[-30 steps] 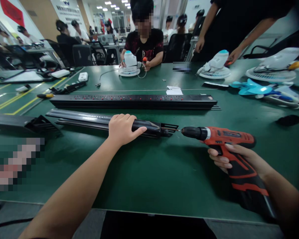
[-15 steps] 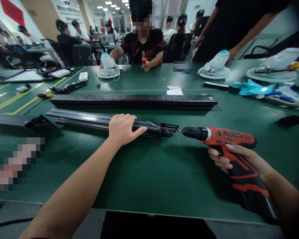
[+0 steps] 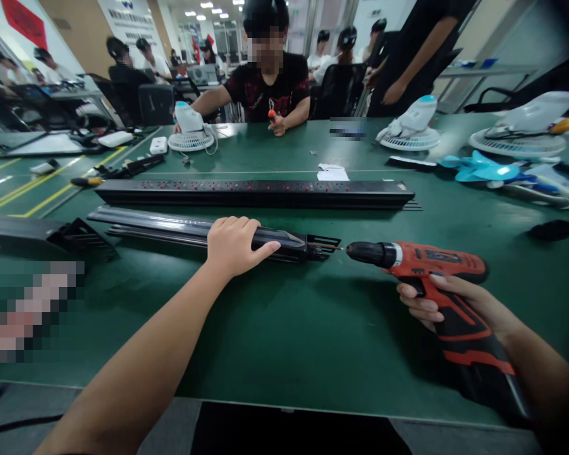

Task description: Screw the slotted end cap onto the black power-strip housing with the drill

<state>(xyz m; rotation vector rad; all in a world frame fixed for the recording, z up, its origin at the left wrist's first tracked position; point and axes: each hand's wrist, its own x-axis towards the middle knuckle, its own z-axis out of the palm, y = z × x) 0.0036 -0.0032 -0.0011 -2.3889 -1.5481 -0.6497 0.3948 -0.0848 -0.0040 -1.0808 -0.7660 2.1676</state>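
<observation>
My left hand (image 3: 232, 246) is wrapped over a long black metal profile (image 3: 165, 224) lying on the green table, thumb pointing right. At the profile's right end sits a slotted black end bracket (image 3: 323, 245). My right hand (image 3: 464, 303) grips an orange and black cordless drill (image 3: 439, 262) by its handle. The drill points left, and its thin bit (image 3: 340, 248) reaches the bracket; whether it sits in a screw is too small to tell. Behind the profile lies a long black power strip (image 3: 256, 193) with a row of red dots.
Another black profile (image 3: 19, 234) lies at the left. White fan parts (image 3: 192, 136) stand across the table, with more fan bases (image 3: 410, 129) and blue fan blades (image 3: 478, 167) at the right. A screwdriver (image 3: 88, 181) lies beyond the strip's left end. A co-worker (image 3: 270, 82) sits opposite.
Both my hands, the drill and the profile hold still. The co-worker opposite has shifted the fan part to the left. The standing person at the right has moved left.
</observation>
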